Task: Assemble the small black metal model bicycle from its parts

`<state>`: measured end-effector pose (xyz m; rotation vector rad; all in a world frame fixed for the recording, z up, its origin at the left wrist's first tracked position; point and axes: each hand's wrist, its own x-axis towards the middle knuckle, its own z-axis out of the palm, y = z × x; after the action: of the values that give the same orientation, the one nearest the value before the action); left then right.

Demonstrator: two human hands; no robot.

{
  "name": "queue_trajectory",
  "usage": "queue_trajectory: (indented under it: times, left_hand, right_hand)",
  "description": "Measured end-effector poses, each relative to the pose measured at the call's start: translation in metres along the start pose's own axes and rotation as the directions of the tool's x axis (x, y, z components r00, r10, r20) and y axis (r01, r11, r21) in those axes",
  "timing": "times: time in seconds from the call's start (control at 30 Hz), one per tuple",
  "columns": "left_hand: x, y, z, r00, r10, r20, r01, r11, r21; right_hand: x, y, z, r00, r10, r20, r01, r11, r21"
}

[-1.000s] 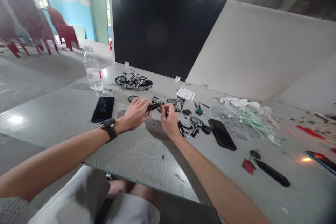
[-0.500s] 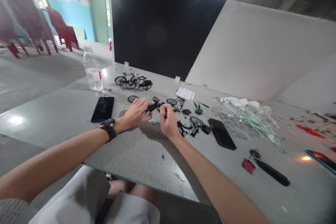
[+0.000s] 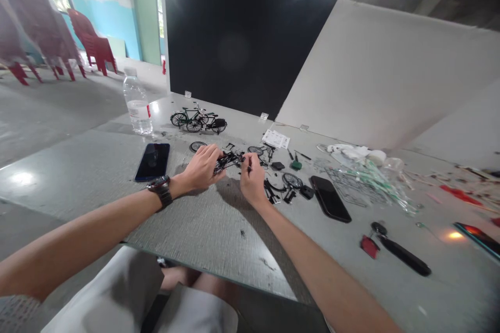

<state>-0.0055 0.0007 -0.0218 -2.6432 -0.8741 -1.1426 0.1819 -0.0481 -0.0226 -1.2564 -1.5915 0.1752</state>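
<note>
My left hand is closed around a small black model bicycle frame, held just above the table. At the frame's right end, the fingers of my right hand are pinched together; whether they grip the frame itself or a tiny piece on it is hidden. A loose wheel lies behind my left hand. Right of my right hand are more black bicycle parts, among them a spoked wheel and a small black box-shaped piece. Two assembled model bicycles stand farther back.
A dark phone and a water bottle are on the left. Toward the right lie a black phone, paper slips, a black-handled tool and a heap of plastic scraps. A black panel rises behind.
The bicycle frame has turned in my hands and shows more of its side. My right hand has shifted slightly right, with its fingers now extended toward the frame's end.
</note>
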Motion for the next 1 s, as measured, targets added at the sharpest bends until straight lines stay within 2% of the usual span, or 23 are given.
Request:
queue_trajectory:
  times: [0.07,0.17,0.33,0.43,0.57,0.77,1.0]
  left_hand:
    - [0.000,0.000,0.000,1.000,-0.003,-0.024,0.002,0.999,-0.041]
    - [-0.001,-0.001,0.000,0.998,-0.047,-0.052,0.036,0.981,-0.190]
    - [-0.001,-0.005,0.002,0.990,-0.120,0.068,0.137,0.915,-0.378]
    - [0.000,-0.005,0.001,0.980,-0.175,0.091,0.198,0.871,-0.449]
    - [0.003,-0.006,-0.002,0.976,-0.138,0.170,0.211,0.796,-0.568]
    - [0.002,-0.011,-0.001,0.957,-0.140,0.255,0.281,0.673,-0.684]
    - [0.001,-0.010,-0.003,0.964,-0.107,0.242,0.249,0.679,-0.691]
  right_hand:
    - [0.001,0.001,0.000,1.000,-0.026,0.005,0.026,1.000,-0.001]
    - [0.001,0.001,-0.001,0.997,-0.070,0.021,0.070,0.997,-0.020]
    - [0.000,0.003,-0.002,0.985,-0.160,0.063,0.162,0.987,-0.019]
    - [0.000,0.004,-0.002,0.980,-0.197,0.014,0.197,0.980,-0.026]
    - [0.001,0.005,-0.002,0.982,-0.180,-0.054,0.177,0.983,-0.056]
    - [0.001,0.005,-0.002,0.986,-0.155,-0.057,0.152,0.987,-0.044]
    - [0.002,0.000,-0.003,0.991,-0.128,-0.039,0.129,0.992,0.009]
